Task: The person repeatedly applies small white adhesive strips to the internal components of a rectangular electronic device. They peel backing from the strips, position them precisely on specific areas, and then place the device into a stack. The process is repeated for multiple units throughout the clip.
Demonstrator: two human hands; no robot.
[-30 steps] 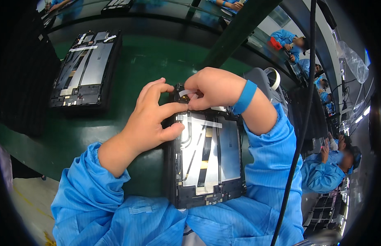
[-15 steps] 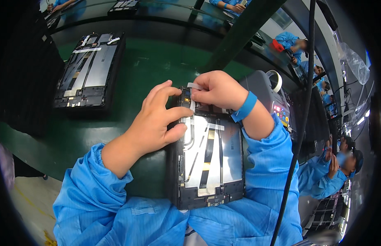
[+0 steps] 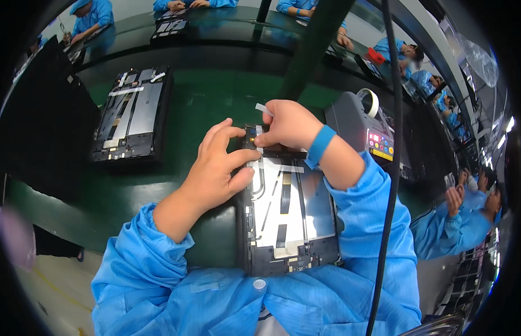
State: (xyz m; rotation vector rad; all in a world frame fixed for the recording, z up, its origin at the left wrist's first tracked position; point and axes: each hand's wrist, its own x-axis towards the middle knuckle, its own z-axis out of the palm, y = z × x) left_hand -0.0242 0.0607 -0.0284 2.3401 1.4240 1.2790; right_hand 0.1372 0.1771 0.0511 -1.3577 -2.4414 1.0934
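Observation:
In front of me lies an opened tablet-like device (image 3: 319, 213) with a shiny metal plate, black frame and dark flat cables. My left hand (image 3: 213, 165) has its fingers spread, and its fingertips rest along the device's upper left edge. At the top of that edge my right hand (image 3: 291, 126) is closed, with a short white tape strip (image 3: 264, 110) sticking out between its fingers. The right thumb presses on the upper left corner, over another pale strip (image 3: 259, 132) on the frame. A blue band (image 3: 320, 147) circles my right wrist.
A second opened device (image 3: 129, 115) lies on the green table (image 3: 201, 84) to the left, beside a dark stack (image 3: 47, 123). At the right stands a grey tape dispenser (image 3: 356, 126) with a white roll. A black cable (image 3: 390, 168) hangs in front. Co-workers in blue sit around.
My right thumb has come down onto the strip at the device's corner, while the fingers still hold the tape strip. The left hand stays at the edge. The view has shifted, showing more co-workers.

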